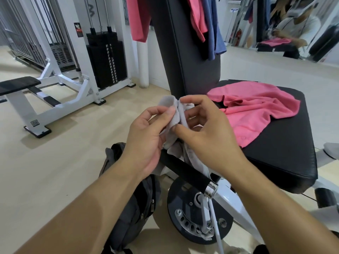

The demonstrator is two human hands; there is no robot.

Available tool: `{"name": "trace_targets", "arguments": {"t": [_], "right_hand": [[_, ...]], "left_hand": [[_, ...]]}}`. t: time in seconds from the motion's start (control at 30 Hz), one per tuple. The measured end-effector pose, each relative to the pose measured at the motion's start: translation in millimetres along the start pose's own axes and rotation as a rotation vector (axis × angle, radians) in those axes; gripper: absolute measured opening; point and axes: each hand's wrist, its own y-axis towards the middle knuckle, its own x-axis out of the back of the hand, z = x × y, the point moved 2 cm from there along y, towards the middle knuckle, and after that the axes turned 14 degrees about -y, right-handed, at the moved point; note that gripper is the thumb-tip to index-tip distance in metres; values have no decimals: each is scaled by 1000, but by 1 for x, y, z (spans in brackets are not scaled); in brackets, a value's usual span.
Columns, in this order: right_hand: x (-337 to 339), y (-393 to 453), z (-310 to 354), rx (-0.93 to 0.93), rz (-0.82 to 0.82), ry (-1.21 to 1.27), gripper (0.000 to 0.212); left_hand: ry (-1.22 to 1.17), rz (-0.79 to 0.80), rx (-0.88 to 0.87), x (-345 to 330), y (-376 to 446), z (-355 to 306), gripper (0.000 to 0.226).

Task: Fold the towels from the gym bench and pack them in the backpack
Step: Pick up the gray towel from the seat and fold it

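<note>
A grey towel (pixel 175 116) hangs bunched between both my hands, in front of the bench's upright backrest. My left hand (pixel 146 136) pinches its upper left fold with thumb and fingers. My right hand (pixel 205 129) pinches the same towel from the right, fingers curled round the cloth. The towel's lower end trails down over a black padded bar (pixel 185 170). A pink towel (pixel 256 109) lies crumpled on the black bench seat (pixel 286 153). The dark grey backpack (pixel 135 204) stands on the floor below my left forearm, partly hidden by it.
More pink (pixel 138 19) and blue (pixel 213 26) cloths hang over the top of the backrest (pixel 183 57). A white cable machine with a black weight stack (pixel 106 59) stands at the left. A round adjustment plate (pixel 194 217) sits under the bench. A mirror (pixel 293 24) is at the far right.
</note>
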Motion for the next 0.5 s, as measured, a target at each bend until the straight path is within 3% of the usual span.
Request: {"name": "trace_targets", "arguments": {"t": [0.2, 0.4, 0.5], "right_hand": [[9, 3, -2, 105, 141, 137, 55], [9, 5, -7, 264, -119, -199, 28], [8, 5, -10, 339, -191, -285, 17]], "left_hand": [[156, 187, -92, 6, -1, -4, 44], [293, 267, -99, 7, -5, -1, 50], [312, 246, -75, 10, -6, 1, 34]]}}
